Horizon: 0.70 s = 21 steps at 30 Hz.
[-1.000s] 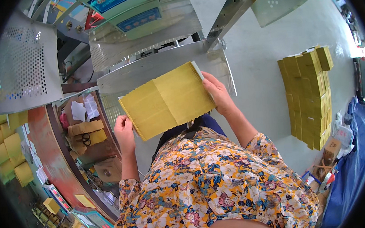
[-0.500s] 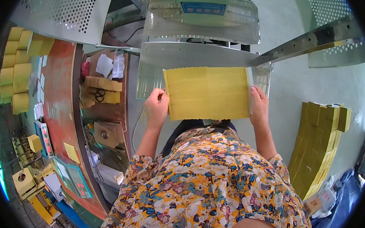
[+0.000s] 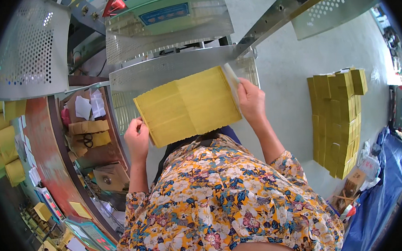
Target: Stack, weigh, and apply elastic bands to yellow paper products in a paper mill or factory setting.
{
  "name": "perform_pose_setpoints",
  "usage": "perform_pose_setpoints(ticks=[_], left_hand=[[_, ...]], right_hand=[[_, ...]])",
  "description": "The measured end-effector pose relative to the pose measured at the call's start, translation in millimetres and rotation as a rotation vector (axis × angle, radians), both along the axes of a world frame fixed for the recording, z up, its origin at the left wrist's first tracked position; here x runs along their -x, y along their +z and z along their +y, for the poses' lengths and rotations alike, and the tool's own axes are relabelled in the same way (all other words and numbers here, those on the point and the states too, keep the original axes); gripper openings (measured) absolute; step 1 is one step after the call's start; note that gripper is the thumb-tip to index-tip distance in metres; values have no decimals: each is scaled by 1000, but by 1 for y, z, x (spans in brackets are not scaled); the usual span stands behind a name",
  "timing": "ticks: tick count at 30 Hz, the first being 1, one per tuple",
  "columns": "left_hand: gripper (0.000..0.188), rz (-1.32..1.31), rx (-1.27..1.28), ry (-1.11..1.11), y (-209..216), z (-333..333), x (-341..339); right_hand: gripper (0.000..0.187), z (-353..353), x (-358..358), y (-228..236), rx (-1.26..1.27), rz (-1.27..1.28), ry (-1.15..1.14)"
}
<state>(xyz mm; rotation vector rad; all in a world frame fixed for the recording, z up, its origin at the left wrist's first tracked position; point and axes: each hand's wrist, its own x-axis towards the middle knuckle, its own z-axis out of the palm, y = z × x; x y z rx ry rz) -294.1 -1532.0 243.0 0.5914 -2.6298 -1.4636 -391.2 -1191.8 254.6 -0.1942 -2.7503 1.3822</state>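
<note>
A wide yellow padded envelope (image 3: pixel 188 105) with a sawtooth edge and a pale strip (image 3: pixel 231 73) along its right side is held in front of my waist, tilted with its right end higher. Whether it is one piece or several stacked, I cannot tell. My left hand (image 3: pixel 137 137) pinches its left edge, fingers curled. On the opposite side, my right hand (image 3: pixel 252 101) is closed on the right edge beside the pale strip; some fingertips are hidden behind it. Just beyond lies a metal machine tray (image 3: pixel 174 65) with a clear guard (image 3: pixel 172 30) above.
A metal beam (image 3: pixel 277 17) juts across at upper right. At right on the floor stands a tall pile of yellow packs (image 3: pixel 334 117), near a blue sheet (image 3: pixel 379 188). To my left, a worn red bench (image 3: pixel 50 148) carries a control panel (image 3: pixel 90 233); scissors (image 3: pixel 88 140) lie on a lower shelf.
The view has swung to the right, so the machine and bench sit further left. The envelope has gone from level to tilted, its right end up, with both hands still on its edges.
</note>
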Motion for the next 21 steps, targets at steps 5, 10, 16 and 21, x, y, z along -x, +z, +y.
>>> perform_pose_setpoints(ticks=[5, 10, 16, 21], left_hand=[[7, -20, -54, -42, -1, -2, -2], [7, -33, -180, -42, -4, -8, -4], [7, -55, -316, 27, 6, -9, -6], [5, -1, -153, -69, -6, -6, -4]], right_hand=[[23, -11, -5, -1, 94, -109, 26], [24, -14, -6, -4, 147, -134, 52], [27, -17, -7, -17, 329, -168, 44], [28, -12, -7, -11, 413, -200, 15]])
